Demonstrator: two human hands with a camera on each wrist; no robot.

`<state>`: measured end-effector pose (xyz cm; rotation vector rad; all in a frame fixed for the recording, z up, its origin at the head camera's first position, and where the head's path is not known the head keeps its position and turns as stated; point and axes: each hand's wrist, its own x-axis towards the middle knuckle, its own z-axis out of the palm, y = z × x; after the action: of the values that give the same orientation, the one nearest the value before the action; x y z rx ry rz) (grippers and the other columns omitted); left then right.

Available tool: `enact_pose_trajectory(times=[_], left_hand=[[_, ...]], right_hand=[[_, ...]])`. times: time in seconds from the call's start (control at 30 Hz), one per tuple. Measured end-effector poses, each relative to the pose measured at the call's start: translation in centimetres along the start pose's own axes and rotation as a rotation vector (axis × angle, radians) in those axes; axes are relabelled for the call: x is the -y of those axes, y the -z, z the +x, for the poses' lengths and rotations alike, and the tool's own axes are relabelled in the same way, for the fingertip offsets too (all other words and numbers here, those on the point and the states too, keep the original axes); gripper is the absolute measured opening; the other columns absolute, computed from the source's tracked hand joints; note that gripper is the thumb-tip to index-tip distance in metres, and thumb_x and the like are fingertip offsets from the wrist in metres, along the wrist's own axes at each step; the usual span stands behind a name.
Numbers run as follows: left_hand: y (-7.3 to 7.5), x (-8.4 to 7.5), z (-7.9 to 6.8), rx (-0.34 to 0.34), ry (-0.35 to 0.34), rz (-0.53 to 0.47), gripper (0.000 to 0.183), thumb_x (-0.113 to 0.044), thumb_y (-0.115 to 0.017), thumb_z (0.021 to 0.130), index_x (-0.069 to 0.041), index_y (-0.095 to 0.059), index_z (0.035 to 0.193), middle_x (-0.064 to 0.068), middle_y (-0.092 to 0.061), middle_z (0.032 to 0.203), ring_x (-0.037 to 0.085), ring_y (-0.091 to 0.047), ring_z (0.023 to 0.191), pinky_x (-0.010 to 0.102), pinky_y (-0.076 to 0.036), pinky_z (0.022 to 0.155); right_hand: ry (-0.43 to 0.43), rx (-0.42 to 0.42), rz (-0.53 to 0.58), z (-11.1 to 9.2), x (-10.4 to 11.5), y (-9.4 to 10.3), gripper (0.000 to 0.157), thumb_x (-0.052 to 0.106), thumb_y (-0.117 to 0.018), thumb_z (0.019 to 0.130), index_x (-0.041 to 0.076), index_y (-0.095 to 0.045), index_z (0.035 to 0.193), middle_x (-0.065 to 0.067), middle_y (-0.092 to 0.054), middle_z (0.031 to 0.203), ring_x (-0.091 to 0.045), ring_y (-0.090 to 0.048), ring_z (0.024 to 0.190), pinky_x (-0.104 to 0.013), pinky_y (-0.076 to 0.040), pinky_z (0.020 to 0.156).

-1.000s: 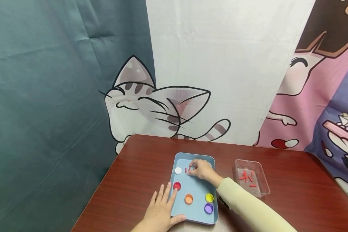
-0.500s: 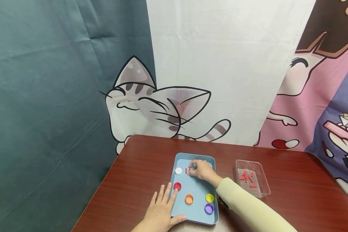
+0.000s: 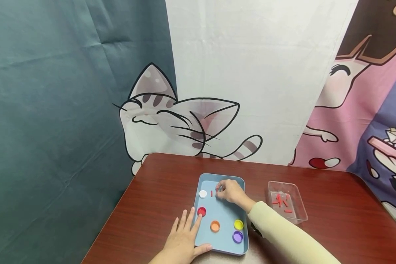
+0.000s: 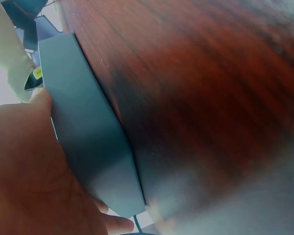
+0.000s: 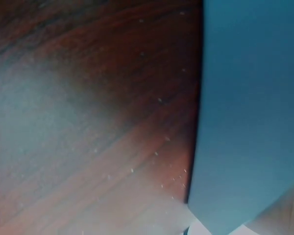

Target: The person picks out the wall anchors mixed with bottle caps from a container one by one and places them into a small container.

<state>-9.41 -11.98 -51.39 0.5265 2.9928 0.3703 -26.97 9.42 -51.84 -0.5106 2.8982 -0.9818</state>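
A light blue tray (image 3: 224, 211) lies on the table with several small round lids or cups in it. My left hand (image 3: 182, 238) rests across its left edge, fingers spread and straight; the index fingertip is right at the red cup (image 3: 201, 211). Over the tray's far half my right hand (image 3: 231, 191) pinches a small red stick (image 3: 216, 190), mostly hidden by the fingers. One more red stick (image 3: 211, 193) lies on the tray between that hand and the white cup (image 3: 202, 194). The left wrist view shows my left hand (image 4: 34, 166) against the tray's outer wall (image 4: 83, 107).
An orange cup (image 3: 215, 226), a yellow cup (image 3: 238, 224) and a purple cup (image 3: 237, 237) stand in the tray's near half. To the right, a clear plastic box (image 3: 301, 211) holds several red sticks (image 3: 279, 200). A printed curtain (image 3: 267, 73) hangs behind the table (image 3: 158, 190).
My right hand has shifted slightly to the right, taking the pinched red stick farther from the one lying on the tray. My left hand stays put.
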Motion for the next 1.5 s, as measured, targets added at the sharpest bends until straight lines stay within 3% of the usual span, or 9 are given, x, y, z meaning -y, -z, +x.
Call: enact_pose_trajectory(times=[0.27,0.53,0.9,1.1,1.33,1.5], left_hand=[[-0.1,0.1,0.0,-0.024,-0.005,0.003,0.098,-0.08,-0.048,0.087,-0.014,-0.036,0.158,0.015,-0.023,0.167,0.044,-0.025,0.15,0.063,-0.029,0.114],[0.0,0.0,-0.1,-0.011,-0.005,-0.011,0.099,-0.081,-0.047,0.087,-0.014,-0.036,0.158,0.016,-0.023,0.167,0.044,-0.025,0.15,0.064,-0.028,0.114],[-0.1,0.0,-0.1,-0.011,-0.005,-0.022,0.099,-0.08,-0.048,0.087,-0.014,-0.035,0.159,0.016,-0.022,0.167,0.044,-0.024,0.15,0.064,-0.028,0.114],[-0.2,0.1,-0.1,-0.027,-0.015,-0.019,0.098,-0.08,-0.049,0.087,-0.013,-0.036,0.158,0.017,-0.023,0.166,0.045,-0.025,0.15,0.064,-0.028,0.114],[-0.2,0.1,-0.2,-0.047,-0.03,-0.01,0.099,-0.08,-0.049,0.087,-0.012,-0.037,0.158,0.018,-0.024,0.166,0.045,-0.027,0.149,0.065,-0.029,0.113],[-0.2,0.1,-0.2,-0.055,-0.036,-0.004,0.099,-0.08,-0.049,0.087,-0.011,-0.037,0.157,0.018,-0.024,0.166,0.046,-0.027,0.148,0.066,-0.03,0.112]], right_hand=[[0.042,-0.025,0.062,-0.3,0.4,2.1,0.012,0.013,-0.082,0.081,0.013,-0.074,0.09,0.007,-0.06,0.066,-0.008,-0.052,0.057,-0.023,-0.044,0.053],[0.022,-0.04,0.15,-1.7,0.2,4.1,0.015,0.012,-0.081,0.082,0.014,-0.076,0.096,0.007,-0.06,0.07,-0.011,-0.054,0.066,-0.024,-0.045,0.058],[0.061,0.002,0.233,-3.8,-1.2,6.5,0.022,0.01,-0.076,0.083,0.011,-0.075,0.105,0.005,-0.063,0.073,-0.013,-0.059,0.07,-0.024,-0.047,0.061],[0.054,-0.012,0.285,-5.0,-2.2,7.8,0.023,0.012,-0.078,0.085,0.013,-0.074,0.107,0.002,-0.064,0.076,-0.011,-0.058,0.071,-0.023,-0.048,0.063],[0.071,-0.04,0.31,-6.2,-3.2,9.3,0.023,0.008,-0.077,0.086,0.008,-0.073,0.109,0.0,-0.063,0.076,-0.01,-0.057,0.069,-0.022,-0.047,0.062],[0.037,-0.045,0.321,-6.8,-3.9,10.4,0.029,0.016,-0.081,0.085,0.007,-0.072,0.111,-0.002,-0.062,0.076,-0.011,-0.055,0.068,-0.023,-0.045,0.057]])
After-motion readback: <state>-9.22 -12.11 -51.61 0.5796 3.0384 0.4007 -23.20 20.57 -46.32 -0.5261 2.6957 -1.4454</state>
